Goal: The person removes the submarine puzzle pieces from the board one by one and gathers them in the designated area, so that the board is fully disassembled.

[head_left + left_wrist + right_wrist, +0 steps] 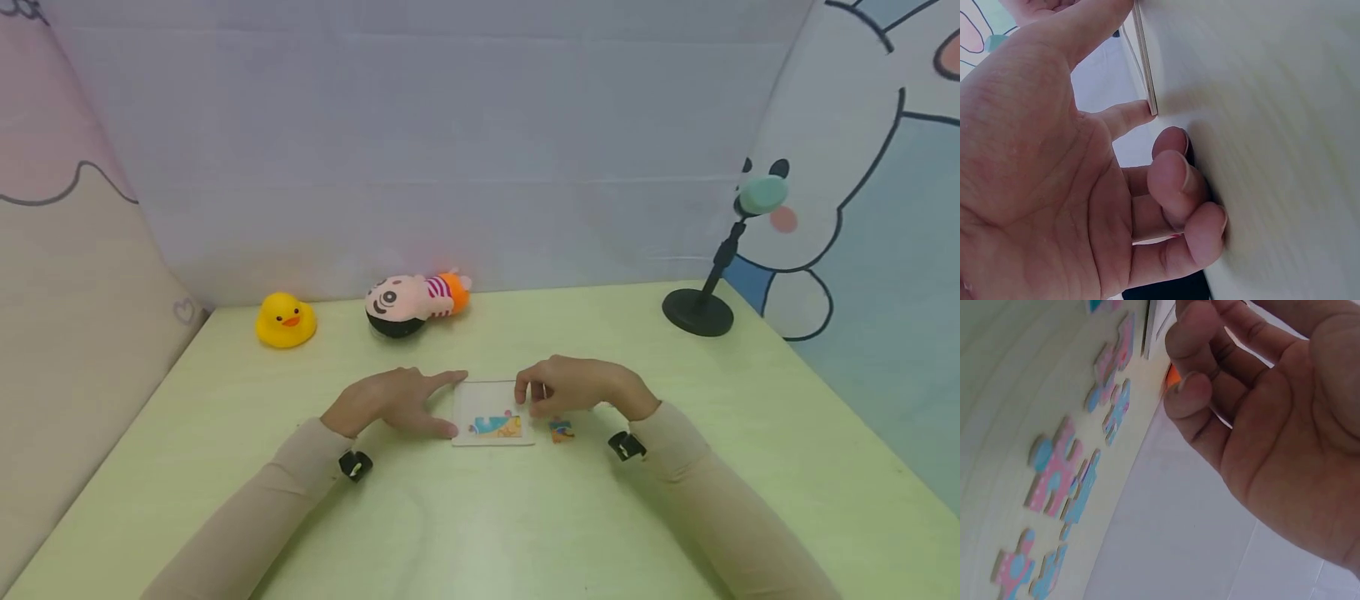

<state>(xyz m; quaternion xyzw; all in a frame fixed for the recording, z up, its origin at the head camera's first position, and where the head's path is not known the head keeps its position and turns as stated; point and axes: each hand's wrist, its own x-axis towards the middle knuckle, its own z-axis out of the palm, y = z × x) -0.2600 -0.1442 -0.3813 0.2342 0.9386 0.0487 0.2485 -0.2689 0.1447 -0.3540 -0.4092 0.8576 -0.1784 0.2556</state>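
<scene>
A pale, flat puzzle board (483,396) lies on the table with joined blue and orange puzzle pieces (497,427) along its near part. My left hand (405,404) spans its left side, thumb at the near corner and forefinger at the far one. In the left wrist view the other fingers of that hand (1041,144) curl against the tabletop. Over the board's right edge, my right hand (573,386) has bent fingers pointing down. Its fingertips are cut off in the right wrist view, so whether they pinch a piece is unclear. One loose puzzle piece (561,431) lies just right of the board.
Several pink and blue puzzle pieces (1057,472) lie beside the right hand, mostly hidden by it in the head view. At the back are a yellow rubber duck (286,321) and a doll (416,304). A black-based stand (698,312) is at the far right.
</scene>
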